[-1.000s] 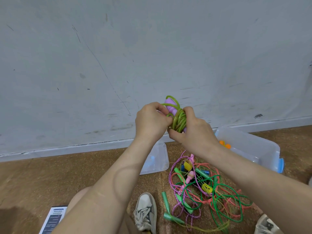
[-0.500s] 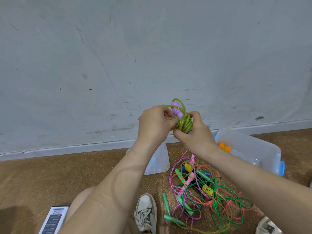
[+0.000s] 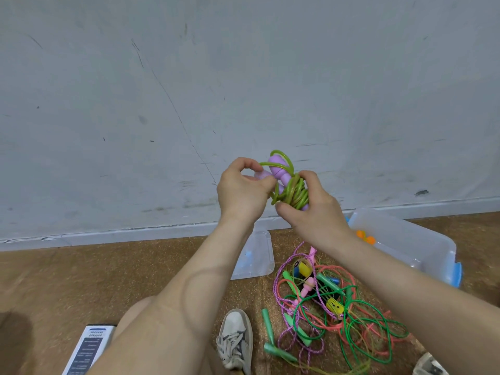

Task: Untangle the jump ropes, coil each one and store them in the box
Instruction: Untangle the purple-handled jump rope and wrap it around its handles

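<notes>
Green cord wound tight round purple handles: coiled jump rope (image 3: 293,193) held up before the wall, above and left of the box (image 3: 422,240). Both forearms raised, wrists close together. Left hand (image 3: 240,194) curled at the bundle's left side, thumb and forefinger pinching a loose green loop. Right hand (image 3: 315,215) clamped on the bundle, fingers (image 3: 308,176) wrapped over the coil, thumb beneath. Other ropes (image 3: 338,307) heaped in a tangle on the floor, just left of the box.

Left hand (image 3: 243,193), right hand (image 3: 311,209) gripping coiled green rope (image 3: 293,192), box (image 3: 411,239) nearby
</notes>
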`<control>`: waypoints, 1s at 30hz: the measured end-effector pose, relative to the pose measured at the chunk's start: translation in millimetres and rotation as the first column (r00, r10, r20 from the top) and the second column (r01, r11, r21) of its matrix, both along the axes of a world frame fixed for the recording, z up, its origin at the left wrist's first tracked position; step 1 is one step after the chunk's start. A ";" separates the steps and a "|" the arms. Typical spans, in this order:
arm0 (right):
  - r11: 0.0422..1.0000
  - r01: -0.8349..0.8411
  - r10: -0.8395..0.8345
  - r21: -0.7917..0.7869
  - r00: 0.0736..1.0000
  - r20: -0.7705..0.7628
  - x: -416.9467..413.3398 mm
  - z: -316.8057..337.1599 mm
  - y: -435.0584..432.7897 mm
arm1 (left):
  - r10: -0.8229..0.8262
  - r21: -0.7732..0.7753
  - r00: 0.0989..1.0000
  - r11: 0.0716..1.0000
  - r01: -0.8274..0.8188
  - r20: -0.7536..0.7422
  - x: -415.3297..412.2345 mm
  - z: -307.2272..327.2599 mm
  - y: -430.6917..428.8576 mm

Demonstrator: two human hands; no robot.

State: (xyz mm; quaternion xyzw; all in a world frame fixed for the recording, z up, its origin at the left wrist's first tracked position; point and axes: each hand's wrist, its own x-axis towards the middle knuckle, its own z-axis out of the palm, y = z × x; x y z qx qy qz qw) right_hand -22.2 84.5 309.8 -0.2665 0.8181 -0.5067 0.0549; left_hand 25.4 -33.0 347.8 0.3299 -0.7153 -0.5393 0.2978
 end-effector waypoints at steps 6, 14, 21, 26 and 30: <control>0.999 -0.037 0.036 -0.011 0.998 -0.049 4.7 3.2 -4.5 | 0.103 -0.096 0.995 0.990 -0.103 -0.009 -2.9 6.6 -0.6; 0.999 -0.008 0.010 0.032 0.999 -0.047 -7.0 8.5 6.0 | -0.053 0.219 0.994 0.973 0.074 -0.100 -3.1 13.1 4.3; 0.997 -0.041 0.048 -0.065 0.994 0.098 -21.1 9.3 14.9 | -0.261 0.194 0.961 0.942 0.274 -0.091 3.1 17.2 1.2; 0.988 -0.087 0.103 -0.127 0.986 0.131 -16.7 7.1 14.3 | -0.216 -0.361 0.970 0.901 0.241 0.110 2.4 16.5 -9.3; 0.980 -0.128 0.151 -0.151 0.977 0.151 -18.4 9.4 18.8 | -0.276 -0.292 0.960 0.915 0.280 0.054 5.8 15.2 -15.4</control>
